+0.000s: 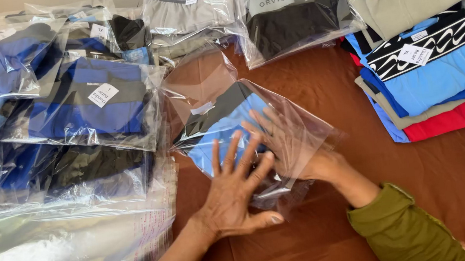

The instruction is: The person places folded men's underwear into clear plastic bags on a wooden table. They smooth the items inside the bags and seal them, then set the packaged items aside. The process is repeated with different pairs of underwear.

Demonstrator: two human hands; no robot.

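A clear plastic bag [308, 125] lies in the middle of the brown table [458, 169] with a folded light-blue garment with a black band [217, 123] inside it. My left hand [233, 191] rests flat on top of the bag, fingers spread, pressing its near end. My right hand [283, 136] is inside the bag's open end, fingers spread on the garment, seen through the plastic. Both sleeves are olive green.
Bagged blue and dark garments [89, 103] are piled at the left, bagged grey and black ones [289, 16] at the back. An unbagged stack of folded garments [424, 68] stands at the right. Empty clear bags [53, 250] lie near left.
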